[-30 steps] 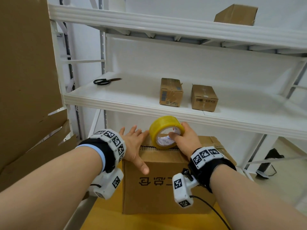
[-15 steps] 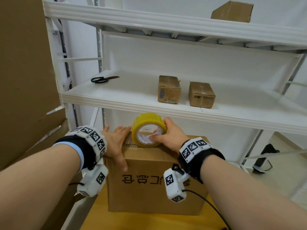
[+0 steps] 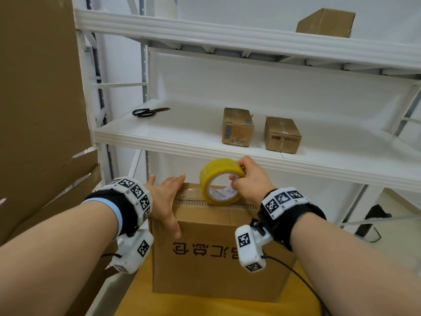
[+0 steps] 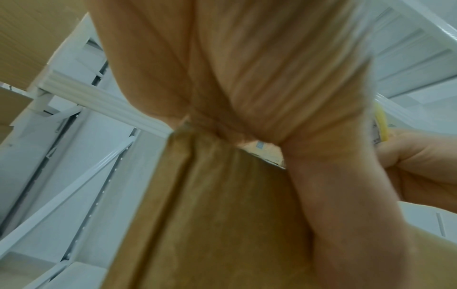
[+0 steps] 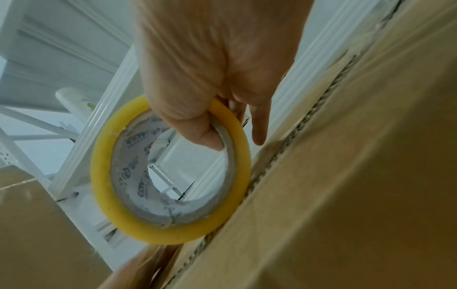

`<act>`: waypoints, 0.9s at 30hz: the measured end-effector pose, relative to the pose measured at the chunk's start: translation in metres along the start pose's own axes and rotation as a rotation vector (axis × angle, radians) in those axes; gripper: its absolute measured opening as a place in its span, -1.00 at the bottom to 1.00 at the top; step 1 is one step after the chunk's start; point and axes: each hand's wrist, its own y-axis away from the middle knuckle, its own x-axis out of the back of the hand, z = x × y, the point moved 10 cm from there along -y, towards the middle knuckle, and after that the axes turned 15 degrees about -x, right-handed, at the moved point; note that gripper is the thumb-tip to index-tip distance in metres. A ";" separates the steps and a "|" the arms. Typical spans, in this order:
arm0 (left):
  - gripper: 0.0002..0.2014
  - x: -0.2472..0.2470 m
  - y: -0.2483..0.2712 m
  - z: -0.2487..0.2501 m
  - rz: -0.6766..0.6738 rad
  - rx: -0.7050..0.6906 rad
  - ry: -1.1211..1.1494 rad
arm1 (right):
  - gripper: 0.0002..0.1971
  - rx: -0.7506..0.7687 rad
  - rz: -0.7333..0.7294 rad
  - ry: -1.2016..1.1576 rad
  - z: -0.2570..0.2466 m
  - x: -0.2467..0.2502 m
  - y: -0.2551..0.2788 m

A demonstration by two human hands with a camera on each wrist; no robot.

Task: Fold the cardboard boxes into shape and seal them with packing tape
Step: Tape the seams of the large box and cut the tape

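A brown cardboard box [image 3: 211,265] with black print stands on a yellow surface in front of me. My left hand [image 3: 167,197] lies flat over the box's top left corner, fingers straight, thumb down the front face; the left wrist view shows its palm [image 4: 259,78] pressed on the box [image 4: 222,215]. My right hand [image 3: 248,181] grips a yellow roll of packing tape [image 3: 219,181] standing on edge on the box top, thumb through its core. In the right wrist view the tape roll [image 5: 170,172] rests against the box's top edge [image 5: 346,176]. A strip of clear tape [image 3: 192,192] runs from the roll toward my left hand.
A white metal rack [image 3: 227,151] stands right behind the box. On its middle shelf lie black scissors [image 3: 148,112] at the left and two small sealed boxes [image 3: 237,127] [image 3: 282,135]. Another box [image 3: 325,23] sits on the top shelf. Large flat cardboard sheets [image 3: 38,99] lean at the left.
My right hand has rolled the tape roll to the right along the box top, away from my left hand, which stays pressed on the left corner. My view shifted slightly.
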 end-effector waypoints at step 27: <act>0.48 -0.014 -0.013 -0.008 -0.025 -0.090 0.062 | -0.84 0.038 0.054 -0.136 0.027 -0.001 0.020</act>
